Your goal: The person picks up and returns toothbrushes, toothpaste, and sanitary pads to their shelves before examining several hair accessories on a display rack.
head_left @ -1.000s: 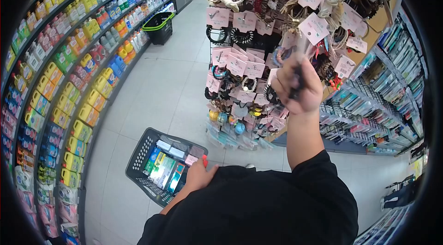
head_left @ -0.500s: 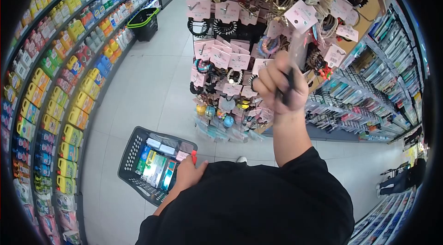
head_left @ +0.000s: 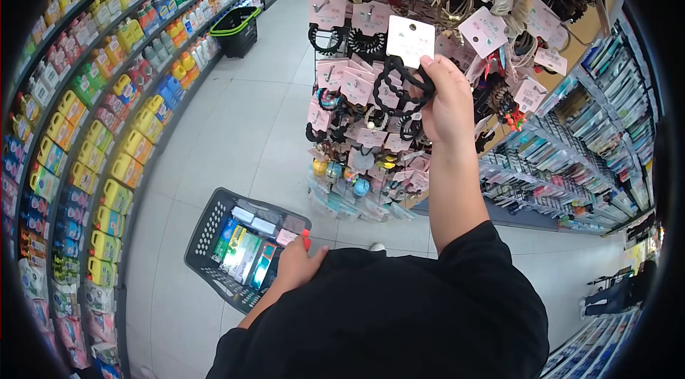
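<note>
So, left grip: my left hand (head_left: pixel 298 265) is curled closed over the red-tipped handle of the shopping basket (head_left: pixel 207 233), low at my hip, so the load hangs off a straight arm rather than a bent wrist.
Basket load: the boxed goods (head_left: pixel 246 254) lie flat and side by side in the bottom, which I judge keeps the basket from tipping to one side.
Floor: pale tiles (head_left: pixel 250 129) run under the basket and up the aisle.
Right grip: my right hand (head_left: pixel 448 104) is raised in front of me, fingers and thumb pinched closed on the card of black hair ties (head_left: pixel 408 42).
Held thing: the card stands upright above my fingers with its pale face toward me and the black loops dangling beside my knuckles; held by its lower edge, the face stays unobstructed.
Where it is: in the air just in front of the accessory rack (head_left: pixel 357 86), off the hooks, as far as I can tell.
Rack: more carded ties and bands hang in overlapping rows, each on its own peg.
Left wall: the detergent shelves (head_left: pixel 93 129) carry bottles grouped by colour.
Right wall: the packet shelves (head_left: pixel 585 136) hold small goods, too small to name.
Far end: a green-rimmed basket (head_left: pixel 237 31) sits on the floor against the shelving.
</note>
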Tool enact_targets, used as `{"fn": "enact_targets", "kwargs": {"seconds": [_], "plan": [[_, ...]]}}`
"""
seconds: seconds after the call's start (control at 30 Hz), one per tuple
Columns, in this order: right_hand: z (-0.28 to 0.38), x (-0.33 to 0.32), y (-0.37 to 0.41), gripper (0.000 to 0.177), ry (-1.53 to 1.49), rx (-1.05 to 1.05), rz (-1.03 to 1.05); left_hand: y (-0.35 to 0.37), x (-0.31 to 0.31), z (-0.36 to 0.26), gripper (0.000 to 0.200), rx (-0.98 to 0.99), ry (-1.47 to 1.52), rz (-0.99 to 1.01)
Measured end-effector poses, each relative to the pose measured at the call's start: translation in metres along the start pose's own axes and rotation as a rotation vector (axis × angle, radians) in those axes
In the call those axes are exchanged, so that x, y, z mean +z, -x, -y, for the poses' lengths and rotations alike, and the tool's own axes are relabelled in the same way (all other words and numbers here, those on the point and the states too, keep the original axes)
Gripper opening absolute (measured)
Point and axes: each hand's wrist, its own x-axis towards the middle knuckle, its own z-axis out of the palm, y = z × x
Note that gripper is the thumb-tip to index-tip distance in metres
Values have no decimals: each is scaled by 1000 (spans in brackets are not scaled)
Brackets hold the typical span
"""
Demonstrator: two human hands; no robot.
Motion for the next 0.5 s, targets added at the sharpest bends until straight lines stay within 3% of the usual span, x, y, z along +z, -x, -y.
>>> {"fn": "enact_targets", "kwargs": {"seconds": [0.2, 0.4, 0.5], "plan": [[-7, -3, -9, 13, 30, -3, 12, -1, -1, -2, 56, -12, 2, 13], [-18, -11, -26, 17, 380, -20, -55, 1, -3, -6, 54, -16, 20, 15], [-26, -6, -23, 21, 682, -277, -253, 2, -4, -6, 54, -18, 12, 16]]}}
